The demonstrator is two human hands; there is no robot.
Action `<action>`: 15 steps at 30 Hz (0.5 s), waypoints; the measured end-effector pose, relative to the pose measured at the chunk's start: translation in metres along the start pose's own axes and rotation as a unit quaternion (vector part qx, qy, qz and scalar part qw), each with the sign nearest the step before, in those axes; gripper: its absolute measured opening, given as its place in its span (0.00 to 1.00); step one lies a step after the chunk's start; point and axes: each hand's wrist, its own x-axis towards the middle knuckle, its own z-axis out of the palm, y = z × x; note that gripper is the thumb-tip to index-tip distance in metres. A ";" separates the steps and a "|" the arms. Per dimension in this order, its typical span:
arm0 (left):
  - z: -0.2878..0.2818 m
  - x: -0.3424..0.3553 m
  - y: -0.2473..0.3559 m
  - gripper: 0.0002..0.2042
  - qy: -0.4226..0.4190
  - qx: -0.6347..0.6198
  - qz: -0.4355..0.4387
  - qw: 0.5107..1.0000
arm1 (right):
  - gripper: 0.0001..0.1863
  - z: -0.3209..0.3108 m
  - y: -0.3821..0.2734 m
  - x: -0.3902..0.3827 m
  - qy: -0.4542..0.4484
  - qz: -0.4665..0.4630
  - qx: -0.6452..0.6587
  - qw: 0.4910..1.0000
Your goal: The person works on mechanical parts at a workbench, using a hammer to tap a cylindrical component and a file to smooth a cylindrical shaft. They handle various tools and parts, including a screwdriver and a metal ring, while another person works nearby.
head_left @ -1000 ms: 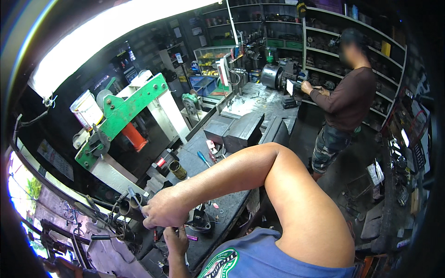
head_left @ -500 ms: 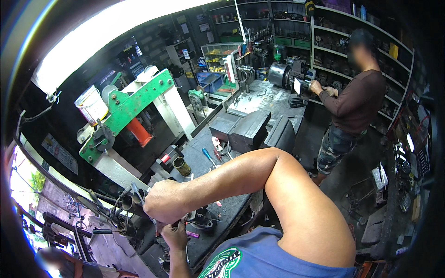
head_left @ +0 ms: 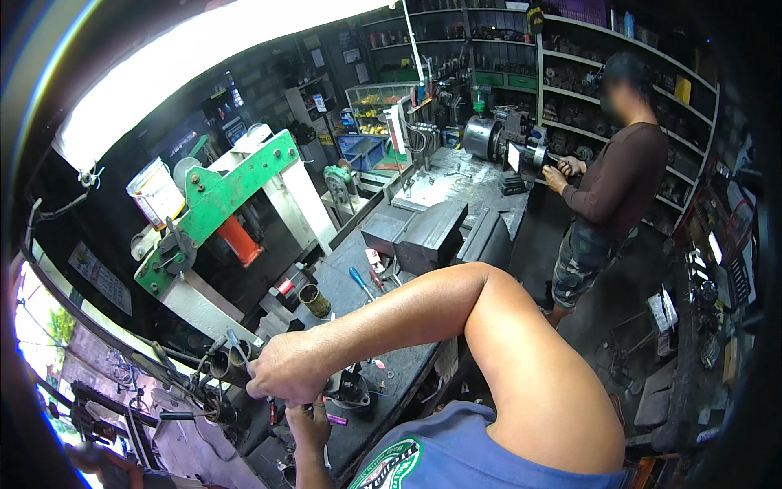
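Observation:
My right arm reaches across from the right, and my right hand (head_left: 283, 368) is closed in a fist, back of the hand up. Directly below it my left hand (head_left: 308, 425) is closed too, its fingers curled at a dark piece mostly covered by my right hand. What either hand grips, I cannot make out. Beside them on the bench lies a dark metal part with a flange (head_left: 352, 393). A small magenta cylinder (head_left: 336, 420) is right by my left hand.
On the dark bench (head_left: 407, 359) stand a large vise (head_left: 432, 236), a worn tin can (head_left: 314, 300) and a blue-handled screwdriver (head_left: 358, 279). A green and white press frame (head_left: 236, 204) rises at left. A co-worker (head_left: 615, 163) stands at a lathe chuck (head_left: 482, 137) at far right.
My hands stay together at nearly the same spot, the right one slightly lower and turned. The co-worker's hands have shifted at the lathe. The whole view has moved a little.

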 end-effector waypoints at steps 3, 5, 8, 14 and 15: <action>0.007 -0.002 0.001 0.10 0.049 -0.118 -0.064 0.990 | 0.23 0.003 -0.001 0.000 0.008 0.093 0.014 0.996; 0.007 -0.001 0.003 0.08 0.046 -0.085 -0.097 0.991 | 0.21 0.003 -0.001 0.000 -0.013 0.117 0.013 0.993; 0.001 0.001 0.009 0.06 0.029 -0.053 -0.094 0.994 | 0.19 0.000 -0.002 -0.003 0.030 0.029 -0.037 0.998; -0.007 0.004 0.019 0.06 0.029 -0.059 -0.100 0.993 | 0.18 -0.009 -0.009 -0.008 -0.020 0.128 0.040 0.991; -0.007 0.004 0.018 0.06 0.008 -0.045 -0.127 0.991 | 0.18 -0.010 -0.010 -0.008 -0.051 0.119 0.028 0.991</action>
